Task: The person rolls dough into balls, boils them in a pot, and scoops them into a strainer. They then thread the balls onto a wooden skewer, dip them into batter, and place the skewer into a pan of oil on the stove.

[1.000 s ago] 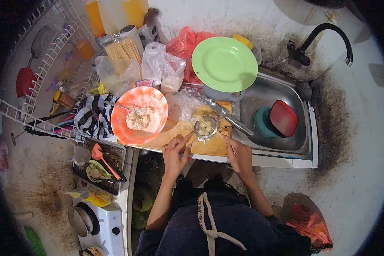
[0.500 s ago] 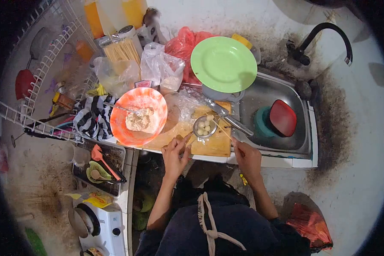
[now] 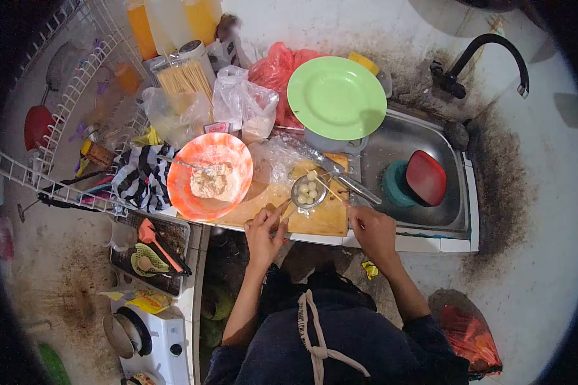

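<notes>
A small round strainer holding several pale balls is over the wooden cutting board. My left hand is closed on the strainer's handle, at the board's front edge. To the right, my right hand pinches a thin wooden skewer, whose far end reaches a ball at the strainer's upper rim. A red-and-white bowl with floury dough and a spoon in it stands left of the strainer. Behind the strainer, a knife lies slanted across the board.
A green plate rests on a pot beside the metal sink, which holds a red container and a teal one. Plastic bags and a holder of skewers stand behind the bowl. The stove is at lower left.
My right hand has shifted slightly right and down with the skewer. My left hand and the strainer have hardly moved.
</notes>
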### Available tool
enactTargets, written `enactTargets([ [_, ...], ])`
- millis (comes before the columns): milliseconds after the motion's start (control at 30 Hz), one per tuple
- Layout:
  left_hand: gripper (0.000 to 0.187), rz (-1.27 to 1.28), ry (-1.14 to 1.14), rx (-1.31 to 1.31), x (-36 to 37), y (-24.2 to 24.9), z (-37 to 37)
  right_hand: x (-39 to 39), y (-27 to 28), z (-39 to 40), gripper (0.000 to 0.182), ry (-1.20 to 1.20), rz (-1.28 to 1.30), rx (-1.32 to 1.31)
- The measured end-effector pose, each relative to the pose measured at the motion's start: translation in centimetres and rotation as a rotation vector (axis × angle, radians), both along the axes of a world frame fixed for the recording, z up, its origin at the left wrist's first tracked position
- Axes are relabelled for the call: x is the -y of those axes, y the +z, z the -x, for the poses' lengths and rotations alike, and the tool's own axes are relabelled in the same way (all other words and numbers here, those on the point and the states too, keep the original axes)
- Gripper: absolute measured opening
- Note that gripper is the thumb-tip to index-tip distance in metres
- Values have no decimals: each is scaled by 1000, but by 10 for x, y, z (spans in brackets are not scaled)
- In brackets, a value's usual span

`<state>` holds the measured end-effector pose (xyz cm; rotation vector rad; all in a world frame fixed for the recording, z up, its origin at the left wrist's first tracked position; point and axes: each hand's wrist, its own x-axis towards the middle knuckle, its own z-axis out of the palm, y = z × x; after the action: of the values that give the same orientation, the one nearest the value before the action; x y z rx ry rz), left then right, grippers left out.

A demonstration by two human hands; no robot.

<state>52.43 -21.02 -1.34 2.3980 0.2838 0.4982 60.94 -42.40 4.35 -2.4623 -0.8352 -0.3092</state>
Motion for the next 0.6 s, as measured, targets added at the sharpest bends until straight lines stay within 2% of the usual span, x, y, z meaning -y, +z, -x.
enactTargets([
  [167, 35, 0, 4, 10, 1, 1, 0, -6, 8, -2, 20, -23, 80, -28],
  [267, 35, 15, -7, 3, 0, 2, 0, -7, 5, -6, 25, 27, 54, 48],
  [467, 38, -15, 7, 24, 1, 0, 0, -12, 10, -8, 24, 35, 76, -22],
  [567, 38, -24, 4, 17, -2, -8, 0, -10, 8, -6, 23, -10, -57, -51],
  [600, 37, -23, 5, 13, -2, -7, 0, -7, 4, -6, 22, -1, -129, -144],
])
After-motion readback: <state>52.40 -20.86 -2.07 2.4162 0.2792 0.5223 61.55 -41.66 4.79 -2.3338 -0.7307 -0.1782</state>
